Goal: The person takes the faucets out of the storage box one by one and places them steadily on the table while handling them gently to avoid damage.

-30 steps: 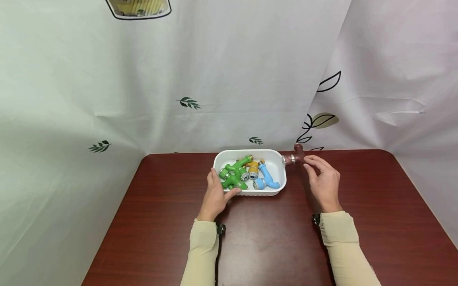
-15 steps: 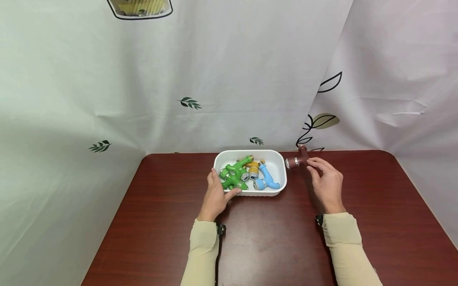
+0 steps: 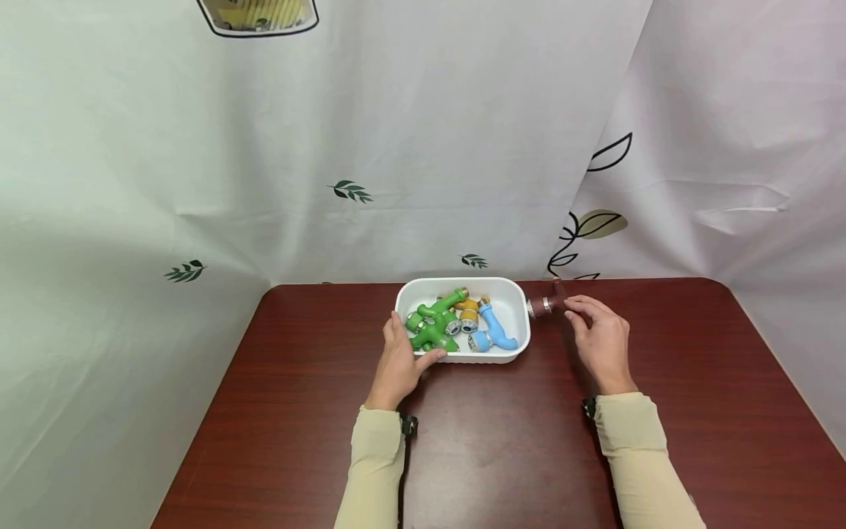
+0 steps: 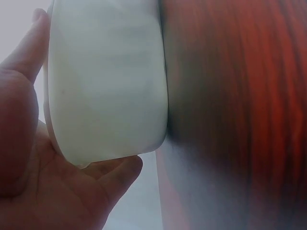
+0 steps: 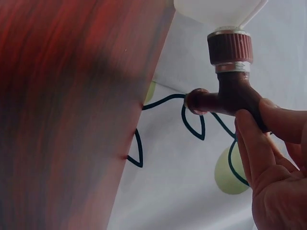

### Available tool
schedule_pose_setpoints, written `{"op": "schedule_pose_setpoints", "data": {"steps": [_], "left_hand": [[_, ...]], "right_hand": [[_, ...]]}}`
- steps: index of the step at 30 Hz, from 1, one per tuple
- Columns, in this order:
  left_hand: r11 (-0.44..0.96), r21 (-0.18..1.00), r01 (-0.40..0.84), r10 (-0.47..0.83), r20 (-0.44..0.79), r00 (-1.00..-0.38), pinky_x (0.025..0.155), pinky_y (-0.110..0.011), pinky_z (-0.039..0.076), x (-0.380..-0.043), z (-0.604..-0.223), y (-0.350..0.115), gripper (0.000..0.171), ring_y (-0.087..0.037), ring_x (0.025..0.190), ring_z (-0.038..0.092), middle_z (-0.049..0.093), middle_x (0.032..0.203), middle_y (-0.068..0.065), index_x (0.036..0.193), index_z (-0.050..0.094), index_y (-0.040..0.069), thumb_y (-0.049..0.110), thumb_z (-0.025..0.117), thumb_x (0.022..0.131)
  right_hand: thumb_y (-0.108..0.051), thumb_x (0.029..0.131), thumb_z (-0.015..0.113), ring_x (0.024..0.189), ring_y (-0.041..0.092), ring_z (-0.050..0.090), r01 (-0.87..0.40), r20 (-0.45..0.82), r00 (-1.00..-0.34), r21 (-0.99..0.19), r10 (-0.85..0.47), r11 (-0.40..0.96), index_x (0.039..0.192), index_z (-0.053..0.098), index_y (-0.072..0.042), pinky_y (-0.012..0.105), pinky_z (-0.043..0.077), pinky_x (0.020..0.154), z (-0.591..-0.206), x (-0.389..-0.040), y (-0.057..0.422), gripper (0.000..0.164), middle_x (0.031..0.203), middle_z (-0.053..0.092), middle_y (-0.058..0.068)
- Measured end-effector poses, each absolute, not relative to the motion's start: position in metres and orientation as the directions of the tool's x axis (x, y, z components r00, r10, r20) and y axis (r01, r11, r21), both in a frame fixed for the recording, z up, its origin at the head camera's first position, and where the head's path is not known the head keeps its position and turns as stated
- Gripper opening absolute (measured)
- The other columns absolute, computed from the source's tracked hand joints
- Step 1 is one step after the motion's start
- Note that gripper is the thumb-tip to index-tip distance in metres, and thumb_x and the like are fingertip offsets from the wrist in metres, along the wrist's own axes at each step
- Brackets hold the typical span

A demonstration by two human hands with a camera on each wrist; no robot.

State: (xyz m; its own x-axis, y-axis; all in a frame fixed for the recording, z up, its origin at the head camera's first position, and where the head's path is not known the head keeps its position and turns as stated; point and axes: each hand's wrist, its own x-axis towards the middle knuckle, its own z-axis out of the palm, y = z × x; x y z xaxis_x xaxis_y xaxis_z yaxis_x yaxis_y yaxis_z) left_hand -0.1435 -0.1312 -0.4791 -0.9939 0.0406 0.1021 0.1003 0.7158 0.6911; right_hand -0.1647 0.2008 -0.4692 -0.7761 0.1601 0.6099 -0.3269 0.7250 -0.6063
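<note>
Two bare hands are apart: the left hand (image 3: 396, 367) grips the left end of a white tray (image 3: 463, 358), and the right hand (image 3: 601, 342) pinches a brown tap (image 5: 235, 98) just beside the tray's right end, ribbed knob toward it. Inside the tray lie green taps (image 3: 436, 319), a yellow tap (image 3: 468, 316) and a blue tap (image 3: 494, 328); beneath it is a reddish table (image 3: 489, 441), behind it a leaf-printed cloth (image 3: 429, 132).
</note>
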Motion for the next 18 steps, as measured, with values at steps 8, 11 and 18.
{"op": "schedule_pose_setpoints", "data": {"steps": [8,11,18], "left_hand": [[0.711,0.696,0.096,0.040,0.096,-0.995,0.106,-0.049,0.041,-0.1425,-0.4777,-0.1309,0.117,-0.041,0.137,0.040,0.014,0.158,-0.031,0.155,0.003,-0.014,0.045,0.077,0.086],[0.711,0.697,0.093,0.043,0.089,-0.995,0.106,-0.049,0.041,-0.1421,-0.4779,-0.1309,0.118,-0.041,0.137,0.040,0.013,0.158,-0.030,0.155,0.001,-0.014,0.045,0.077,0.086],[0.707,0.702,0.089,0.043,0.082,-0.996,0.106,-0.049,0.041,-0.1425,-0.4776,-0.1314,0.118,-0.040,0.138,0.039,0.013,0.158,-0.030,0.155,0.001,-0.013,0.045,0.077,0.086]], "right_hand": [[0.010,0.085,0.074,0.099,0.035,0.069,-0.295,0.562,-0.814,-0.617,0.146,0.729,0.101,0.077,0.004,0.045,0.048,0.086,-0.4720,-0.1647,0.2006,0.018,0.104,0.073,0.016],[0.010,0.085,0.073,0.100,0.035,0.068,-0.285,0.544,-0.827,-0.620,0.139,0.731,0.101,0.077,0.005,0.047,0.048,0.088,-0.4730,-0.1650,0.2000,0.017,0.104,0.073,0.016],[0.011,0.083,0.074,0.100,0.036,0.068,-0.289,0.533,-0.838,-0.615,0.117,0.733,0.098,0.077,0.005,0.046,0.048,0.087,-0.4749,-0.1666,0.1992,0.017,0.103,0.073,0.017]]}}
